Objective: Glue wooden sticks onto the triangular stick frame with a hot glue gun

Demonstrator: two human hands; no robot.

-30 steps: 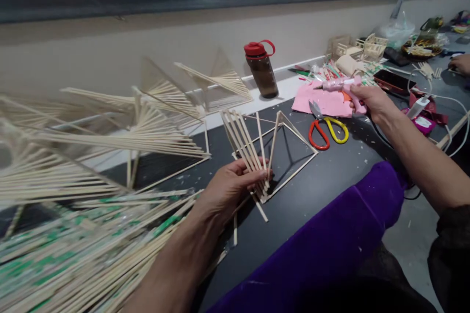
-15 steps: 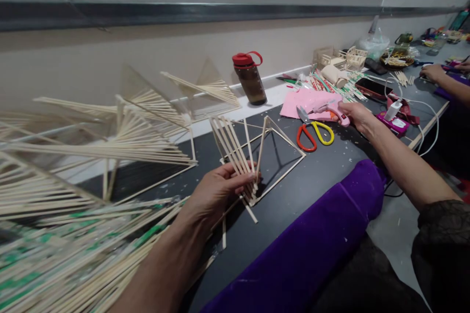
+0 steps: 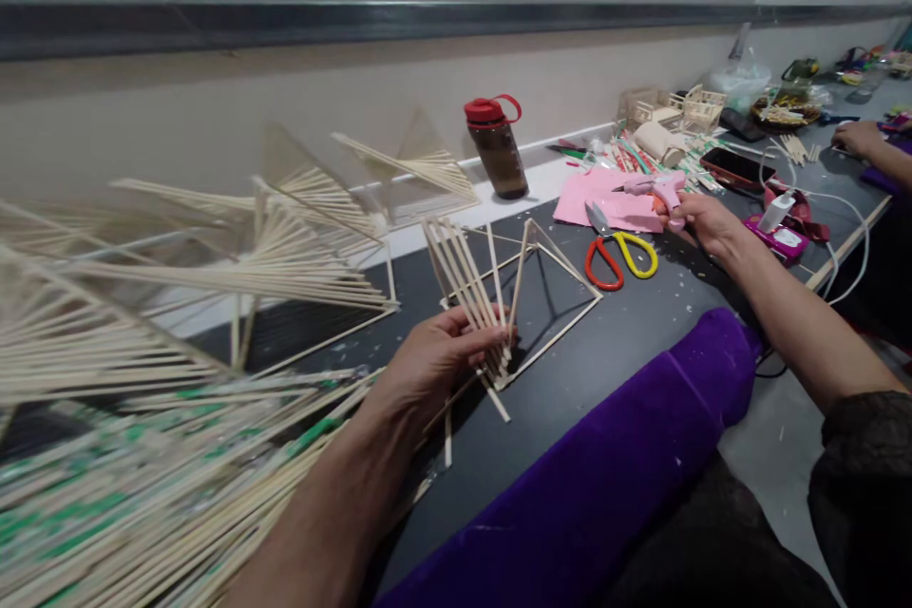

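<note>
My left hand [image 3: 446, 351] is closed around a fan of thin wooden sticks [image 3: 463, 271], pinched near their lower ends. These belong to a small stick frame [image 3: 562, 328] standing on the dark table. My right hand [image 3: 705, 223] grips a pink glue gun [image 3: 666, 185] by its handle, with the nozzle towards the left. Below the gun lies a pink sheet [image 3: 588, 199]. Scissors [image 3: 619, 252] with one red and one yellow handle rest partly on that sheet, between my two hands.
Several finished-looking stick structures [image 3: 313, 280] stand along the wall at left. A heap of loose sticks [image 3: 178, 503] fills the lower left. A brown bottle [image 3: 499, 152], a phone [image 3: 737, 166], a purple charger box [image 3: 780, 237] and purple cloth [image 3: 605, 456] lie around. Another person's hand [image 3: 859, 141] is at far right.
The whole view has shifted slightly, so things appear further right. My right hand has turned the glue gun a little, and its orange trigger shows more. My left hand keeps its hold.
</note>
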